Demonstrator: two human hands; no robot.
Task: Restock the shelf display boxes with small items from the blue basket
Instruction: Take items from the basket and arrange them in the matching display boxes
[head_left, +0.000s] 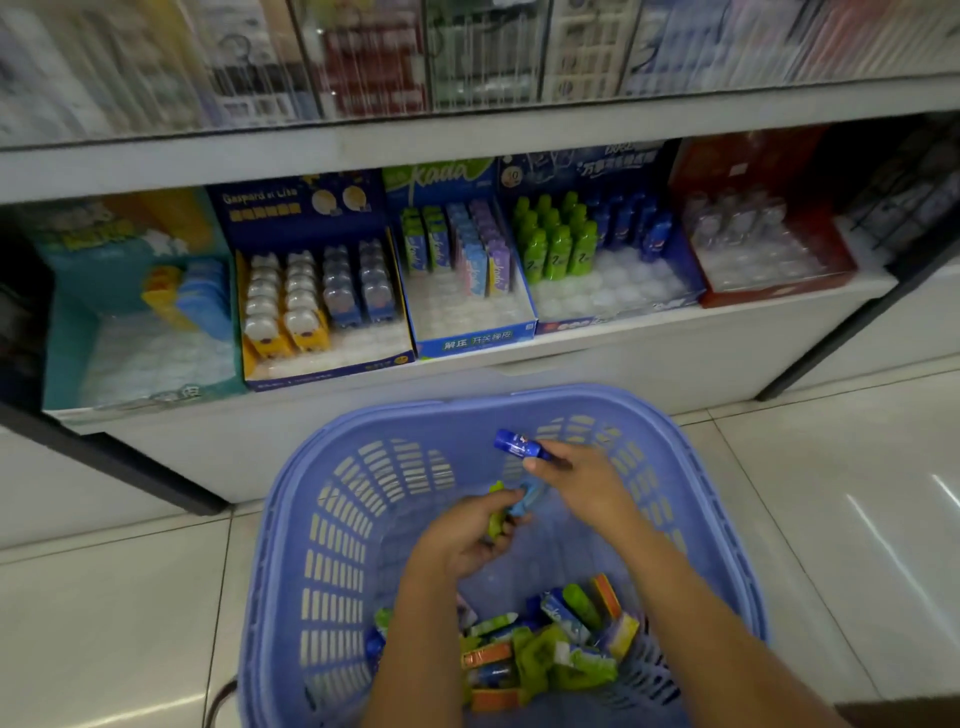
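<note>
Head view: your right hand (576, 480) pinches a blue tube (519, 445); left hand (467, 530) grips green tube (496, 522), maybe w/ a light-blue item, over the blue basket (322, 519).

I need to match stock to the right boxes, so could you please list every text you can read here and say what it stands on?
"Gaspard et Lisa": header of the dark blue display box.
"Kada": green header of the blue-fronted display box.
"解压 开关橡皮": front lip of that same box.
"2": green bottles, partly legible.
Chinese header above the bottles: too blurred.
Teal box, red box, upper shelf packs, basket items: unreadable.
</note>
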